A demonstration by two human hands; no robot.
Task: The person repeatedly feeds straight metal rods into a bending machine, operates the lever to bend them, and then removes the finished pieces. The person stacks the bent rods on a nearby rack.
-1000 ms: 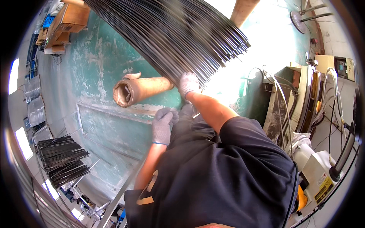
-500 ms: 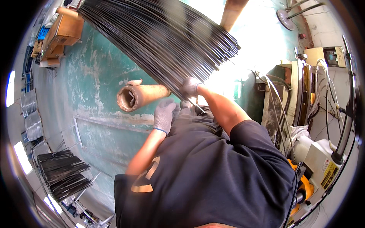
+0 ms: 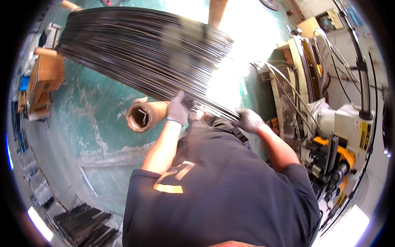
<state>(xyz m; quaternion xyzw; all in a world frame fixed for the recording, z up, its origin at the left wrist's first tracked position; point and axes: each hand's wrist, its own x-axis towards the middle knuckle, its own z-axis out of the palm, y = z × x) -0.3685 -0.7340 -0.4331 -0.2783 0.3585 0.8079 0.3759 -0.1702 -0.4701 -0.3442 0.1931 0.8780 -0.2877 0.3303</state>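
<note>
A wide layer of long, thin black rods (image 3: 135, 49) spreads across the upper part of the view, lying at a slant with pale ends toward the right. At the near edge of the layer, my gloved left hand (image 3: 180, 108) is closed around some of the rods. Further right, my gloved right hand (image 3: 249, 120) grips the ends of a few rods (image 3: 218, 110) that stick out past the others. Both gloves are grey. Motion blurs part of the layer, and the rods inside my fists are hidden.
A thick cardboard tube (image 3: 154, 115) passes under the rods beside my left hand. More black rods (image 3: 84, 224) lie at the lower left. Cardboard boxes (image 3: 47, 74) stand at the far left. On the right are a machine (image 3: 343, 131) and hanging hoses (image 3: 284, 84).
My left hand has risen from beside the tube onto the rods. My right hand has slid right, drawing a few rod ends out with it. The view has turned.
</note>
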